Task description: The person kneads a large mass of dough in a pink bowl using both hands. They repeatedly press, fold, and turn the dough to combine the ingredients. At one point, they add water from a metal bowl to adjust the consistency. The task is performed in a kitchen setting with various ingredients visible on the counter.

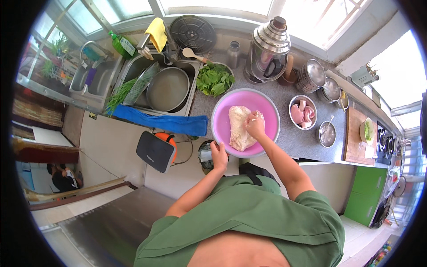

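Observation:
A pink plastic basin (222, 115) with a pale grey rim rests at the front of the grey countertop. Inside it lies a thick, rough-surfaced lump of dough (239, 128). My right hand (255, 125) presses into the dough's right side with curled fingers, and bits of dough cling to it. At the basin's lower left, my left hand (219, 156) grips the rim. Right of the basin stands a metal bowl of raw meat (303, 112). Leafy greens (215, 79) fill a bowl behind the basin.
The sink (196, 71) at left holds a metal basin (167, 89). A blue towel (161, 120) drapes its front edge. Behind stands a large vacuum flask (269, 50). Rightward are stacked metal bowls (312, 76), a small bowl with a spoon (327, 135) and a wooden cutting board (354, 137).

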`<control>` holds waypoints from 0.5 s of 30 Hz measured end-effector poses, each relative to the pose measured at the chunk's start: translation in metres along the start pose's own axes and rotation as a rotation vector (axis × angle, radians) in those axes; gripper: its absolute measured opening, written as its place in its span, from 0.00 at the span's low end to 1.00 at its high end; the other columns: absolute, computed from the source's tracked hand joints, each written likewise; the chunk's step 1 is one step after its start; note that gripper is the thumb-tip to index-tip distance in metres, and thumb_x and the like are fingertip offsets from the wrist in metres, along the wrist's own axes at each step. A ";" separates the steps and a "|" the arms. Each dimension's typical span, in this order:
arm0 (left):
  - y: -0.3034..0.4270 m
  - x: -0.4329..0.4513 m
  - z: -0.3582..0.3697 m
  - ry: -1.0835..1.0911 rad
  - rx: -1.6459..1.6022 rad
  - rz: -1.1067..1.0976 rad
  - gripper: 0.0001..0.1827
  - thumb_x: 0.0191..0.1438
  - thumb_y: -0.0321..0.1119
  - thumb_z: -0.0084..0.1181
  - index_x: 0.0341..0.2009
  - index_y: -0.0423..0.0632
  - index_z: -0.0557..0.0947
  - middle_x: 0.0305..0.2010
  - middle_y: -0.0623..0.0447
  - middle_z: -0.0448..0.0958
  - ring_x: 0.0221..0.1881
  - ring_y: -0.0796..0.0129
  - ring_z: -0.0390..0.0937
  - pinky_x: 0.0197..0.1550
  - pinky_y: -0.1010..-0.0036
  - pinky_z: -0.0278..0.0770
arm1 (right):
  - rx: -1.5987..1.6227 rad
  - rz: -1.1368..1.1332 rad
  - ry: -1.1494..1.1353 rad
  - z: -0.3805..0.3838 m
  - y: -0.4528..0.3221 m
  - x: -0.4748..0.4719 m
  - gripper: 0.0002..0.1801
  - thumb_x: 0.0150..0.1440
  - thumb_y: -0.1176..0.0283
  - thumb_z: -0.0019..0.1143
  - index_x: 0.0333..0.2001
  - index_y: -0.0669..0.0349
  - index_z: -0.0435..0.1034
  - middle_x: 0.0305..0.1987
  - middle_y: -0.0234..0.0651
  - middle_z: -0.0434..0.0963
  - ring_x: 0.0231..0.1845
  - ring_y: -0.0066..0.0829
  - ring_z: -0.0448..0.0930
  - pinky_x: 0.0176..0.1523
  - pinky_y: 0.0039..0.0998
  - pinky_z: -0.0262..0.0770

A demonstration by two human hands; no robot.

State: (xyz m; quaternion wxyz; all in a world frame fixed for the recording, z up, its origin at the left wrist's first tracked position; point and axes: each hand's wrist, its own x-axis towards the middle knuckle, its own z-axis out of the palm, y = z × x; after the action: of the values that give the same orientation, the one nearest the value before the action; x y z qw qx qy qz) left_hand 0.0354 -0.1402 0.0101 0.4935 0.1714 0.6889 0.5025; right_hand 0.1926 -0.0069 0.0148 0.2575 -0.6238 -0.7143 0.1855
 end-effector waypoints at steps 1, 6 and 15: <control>0.008 0.002 -0.008 -0.060 0.020 -0.076 0.18 0.64 0.41 0.46 0.51 0.40 0.69 0.44 0.50 0.73 0.45 0.66 0.71 0.51 0.71 0.68 | -0.055 0.050 -0.033 0.002 -0.005 0.001 0.12 0.41 0.71 0.62 0.32 0.57 0.72 0.38 0.42 0.74 0.48 0.46 0.74 0.51 0.41 0.70; 0.037 0.089 -0.012 0.068 0.294 0.523 0.17 0.61 0.39 0.49 0.49 0.40 0.75 0.40 0.46 0.73 0.41 0.60 0.73 0.48 0.68 0.70 | 0.035 0.273 -0.130 0.007 -0.012 0.030 0.23 0.49 0.63 0.56 0.51 0.50 0.69 0.53 0.46 0.72 0.59 0.50 0.68 0.60 0.54 0.60; 0.058 0.135 0.021 -0.071 0.566 0.711 0.18 0.64 0.36 0.41 0.55 0.45 0.76 0.44 0.37 0.74 0.45 0.42 0.73 0.48 0.58 0.71 | -0.315 0.246 0.117 0.070 -0.066 0.021 0.28 0.58 0.56 0.40 0.57 0.62 0.66 0.60 0.51 0.69 0.63 0.50 0.65 0.68 0.55 0.44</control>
State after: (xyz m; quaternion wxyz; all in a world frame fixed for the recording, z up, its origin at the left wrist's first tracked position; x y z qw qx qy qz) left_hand -0.0232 -0.0055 -0.0088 0.2473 0.5425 0.6801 0.4266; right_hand 0.0966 0.0074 0.0003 0.1735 -0.7485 -0.6367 0.0650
